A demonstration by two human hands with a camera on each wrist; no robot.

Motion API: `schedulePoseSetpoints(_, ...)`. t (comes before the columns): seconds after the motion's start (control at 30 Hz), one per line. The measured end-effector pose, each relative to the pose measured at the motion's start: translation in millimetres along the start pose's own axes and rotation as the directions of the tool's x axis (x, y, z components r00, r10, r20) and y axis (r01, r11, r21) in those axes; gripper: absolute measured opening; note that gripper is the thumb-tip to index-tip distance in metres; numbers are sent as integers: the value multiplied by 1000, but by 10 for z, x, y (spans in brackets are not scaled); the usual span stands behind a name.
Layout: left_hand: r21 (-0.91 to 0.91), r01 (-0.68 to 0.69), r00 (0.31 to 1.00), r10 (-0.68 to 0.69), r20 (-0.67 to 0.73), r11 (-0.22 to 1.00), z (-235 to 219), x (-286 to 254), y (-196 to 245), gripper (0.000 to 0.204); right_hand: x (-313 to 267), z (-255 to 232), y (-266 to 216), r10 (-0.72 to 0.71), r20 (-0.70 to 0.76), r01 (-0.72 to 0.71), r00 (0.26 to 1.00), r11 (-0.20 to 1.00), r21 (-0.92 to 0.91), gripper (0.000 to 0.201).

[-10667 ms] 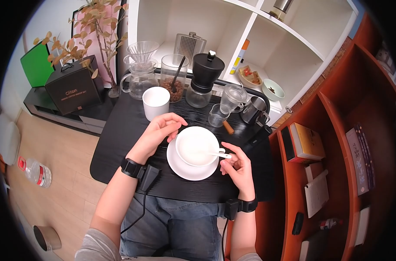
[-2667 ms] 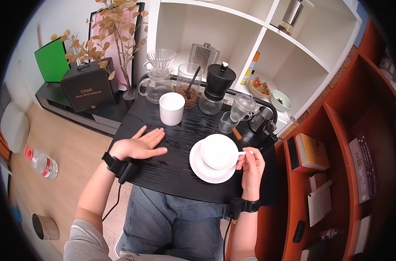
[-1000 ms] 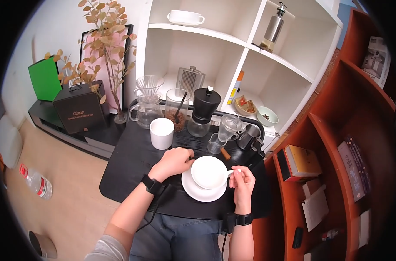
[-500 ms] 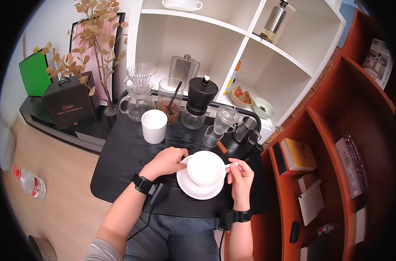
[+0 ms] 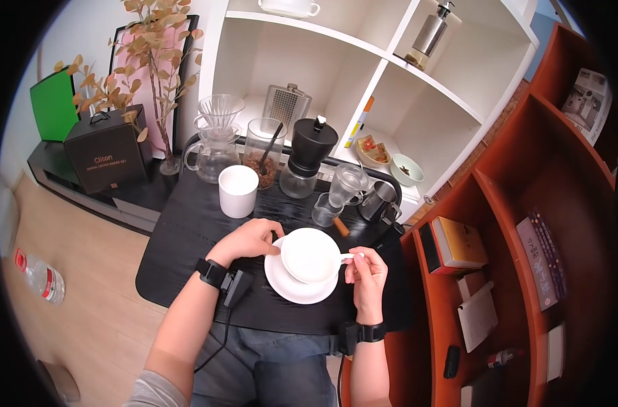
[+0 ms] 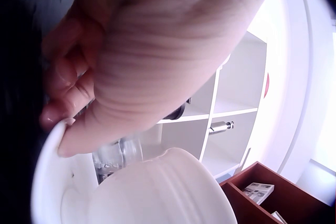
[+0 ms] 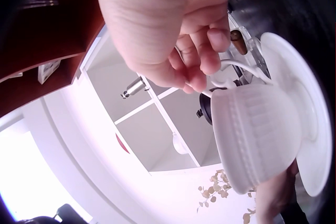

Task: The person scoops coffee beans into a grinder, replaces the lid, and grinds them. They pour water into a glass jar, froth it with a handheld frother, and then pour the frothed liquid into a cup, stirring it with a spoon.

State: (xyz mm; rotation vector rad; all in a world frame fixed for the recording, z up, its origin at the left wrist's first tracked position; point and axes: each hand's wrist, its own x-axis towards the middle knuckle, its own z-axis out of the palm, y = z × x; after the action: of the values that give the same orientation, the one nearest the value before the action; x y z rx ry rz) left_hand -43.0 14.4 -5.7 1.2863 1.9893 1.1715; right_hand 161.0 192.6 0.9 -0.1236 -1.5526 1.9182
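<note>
A white cup (image 5: 311,252) stands on a white saucer (image 5: 296,294) near the front of the black table. My left hand (image 5: 249,240) pinches the saucer's left rim; in the left wrist view its thumb (image 6: 84,134) lies over the rim, with fingertips at the other side. At the cup's right, my right hand (image 5: 368,277) pinches the slim handle of a white spoon (image 7: 208,93), which reaches over the cup's rim. The cup's own looped handle (image 7: 247,67) sits just beside those fingers. The spoon's bowl end is hidden inside the cup.
Behind the saucer stand a white mug (image 5: 238,197), a glass dripper on a carafe (image 5: 217,163), a glass of coffee beans (image 5: 261,168), a black hand grinder (image 5: 307,156), a small glass jug with wooden handle (image 5: 324,214) and a steel pitcher (image 5: 377,202). A wooden bookshelf (image 5: 417,298) borders the right.
My left hand, earlier spread flat on the table's left, has come over to the saucer's rim. My right hand, loose near the spoon at first, now pinches it. The last half second shows little movement.
</note>
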Motion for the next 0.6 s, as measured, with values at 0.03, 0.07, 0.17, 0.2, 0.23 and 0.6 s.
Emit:
schedulePoseSetpoints(0.03,-58,27,999,-26,20,998,-14,-7,-1,26,1,1,-6,5,-1,-5,1000,1000,-7,14)
schedulePoseSetpoints(0.07,-58,24,999,-23,24,998,-27,-11,2,26,-1,1,-8,9,-5,-9,1000,1000,-14,14)
schedulePoseSetpoints(0.17,-169,75,996,-67,53,983,-49,-13,-11,25,-7,1,-1,7,-24,-8,1000,1000,-11,17)
schedulePoseSetpoints(0.2,-169,74,996,-65,57,983,-48,-2,-42,25,-3,2,-3,4,-29,-4,1000,1000,-4,18)
schedulePoseSetpoints(0.23,-178,75,997,-67,49,981,-47,3,-59,24,2,-7,-6,0,-15,0,1000,999,-35,20)
schedulePoseSetpoints(0.6,-248,102,993,-81,90,963,-62,-28,-27,21,10,-23,12,-55,-21,55,998,998,-41,19)
